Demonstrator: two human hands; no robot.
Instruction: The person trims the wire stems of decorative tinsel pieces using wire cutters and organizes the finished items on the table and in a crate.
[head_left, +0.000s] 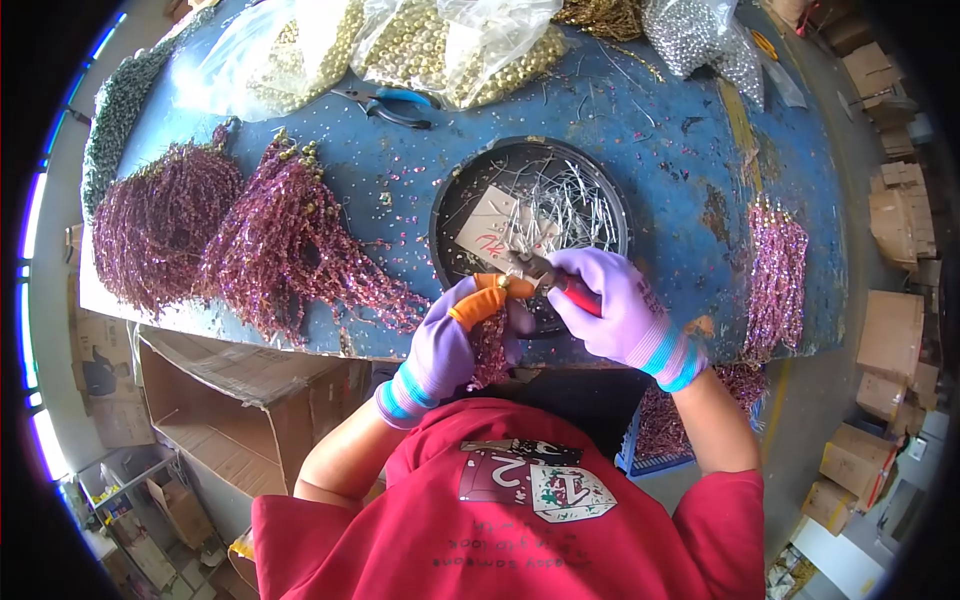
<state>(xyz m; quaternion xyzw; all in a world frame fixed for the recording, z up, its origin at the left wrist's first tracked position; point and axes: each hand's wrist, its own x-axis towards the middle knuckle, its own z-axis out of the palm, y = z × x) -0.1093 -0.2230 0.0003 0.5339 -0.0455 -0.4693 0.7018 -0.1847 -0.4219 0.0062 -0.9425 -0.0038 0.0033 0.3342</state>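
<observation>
My left hand [446, 340], in a purple glove with orange fingertip covers, pinches the top of a pink beaded strand bunch [488, 352] that hangs down below it. My right hand [610, 308], also gloved in purple, is wrapped round red-handled pliers [580, 294]. Their metal jaws meet the top of the bunch at my left fingertips. Both hands are over the near rim of a round black tray [440, 232]. In it lie many silvery wire pieces [570, 200] and a cardboard piece with red writing [490, 222].
Pink bead bunches [165, 235] lie on the blue table [390, 165] at left, another [776, 280] at right. Blue-handled pliers [385, 103] and bags of gold beads [455, 50] are at the back. Below the table's edge stands an open cardboard box [235, 405].
</observation>
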